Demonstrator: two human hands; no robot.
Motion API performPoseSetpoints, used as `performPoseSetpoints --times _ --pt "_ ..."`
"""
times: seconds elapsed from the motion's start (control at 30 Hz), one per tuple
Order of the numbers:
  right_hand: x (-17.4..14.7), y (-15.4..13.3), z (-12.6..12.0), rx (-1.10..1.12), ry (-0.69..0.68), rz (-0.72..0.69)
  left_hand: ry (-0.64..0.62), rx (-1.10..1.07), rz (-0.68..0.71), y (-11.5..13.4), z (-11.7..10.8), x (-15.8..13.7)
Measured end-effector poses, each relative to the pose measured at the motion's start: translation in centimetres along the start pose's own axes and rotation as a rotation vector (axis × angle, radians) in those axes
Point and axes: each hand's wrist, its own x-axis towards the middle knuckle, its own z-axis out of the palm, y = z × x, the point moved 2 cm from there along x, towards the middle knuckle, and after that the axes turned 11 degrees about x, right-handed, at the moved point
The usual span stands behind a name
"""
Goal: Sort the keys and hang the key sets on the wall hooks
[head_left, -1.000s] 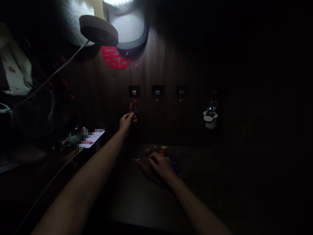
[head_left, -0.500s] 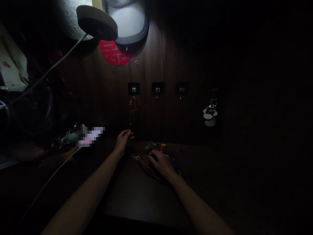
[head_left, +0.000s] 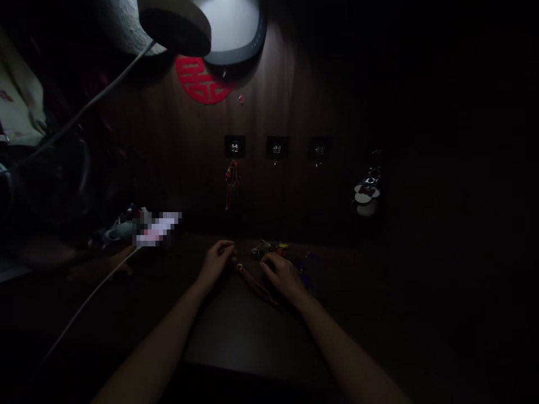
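Note:
In dim light, my left hand (head_left: pixel 217 262) is low over the dark shelf with its fingers bent and apart. Its fingertips are beside a key (head_left: pixel 240 267) with a round yellowish head, whose blade is out of sight near them. From the key's head, a brownish strap (head_left: pixel 259 289) runs toward my right hand (head_left: pixel 284 275). That hand rests loosely curled, thumb apart from the fingers, at a cluster of keys and keyrings (head_left: pixel 261 247). Red and blue pieces show around the hand. Whether its fingertips touch them is hidden.
Black hooks (head_left: pixel 277 148) line the wooden wall; a red-and-orange corded trinket (head_left: pixel 232 174) hangs from the left one. A white bow-decorated pendant (head_left: pixel 366 196) hangs at right. A lamp (head_left: pixel 236 33) and a red paper-cut (head_left: pixel 197 81) are above. A white cable (head_left: pixel 92 294) crosses the left side.
My left hand has come down from below the hanging trinket to the key, covering its blade. My right hand has barely moved. The view has tilted slightly.

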Motion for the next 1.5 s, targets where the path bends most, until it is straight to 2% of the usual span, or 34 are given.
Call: performPoseSetpoints --times 0.07,0.2,0.4,0.67,0.8,1.07,1.33,1.5 --pt "0.0 0.0 -0.3 -0.015 0.018 0.009 -0.062 0.102 0.074 0.1 0.3 -0.4" --pt "0.1 0.2 -1.1 -0.031 0.072 0.043 -0.182 0.333 0.309 0.4 0.8 -1.2" --pt "0.1 1.3 -2.4 -0.005 0.224 0.073 -0.398 0.533 0.503 0.6 1.3 -2.3" --pt "-0.1 2.9 -4.1 0.015 0.371 0.167 -0.528 0.666 0.619 1.1 1.8 -3.3" --pt "-0.2 3.5 -4.5 0.013 0.396 0.206 -0.59 0.715 0.645 0.6 1.9 -3.2" --pt "-0.1 2.6 -3.6 0.039 0.33 0.179 -0.548 0.696 0.686 0.0 1.8 -2.4" --pt "-0.4 1.2 -2.6 0.041 0.123 0.089 -0.387 0.731 0.602 -0.1 1.6 -1.9" --pt "-0.7 -0.1 -1.1 0.037 -0.048 0.034 -0.383 0.663 0.559 0.3 1.5 -2.0"
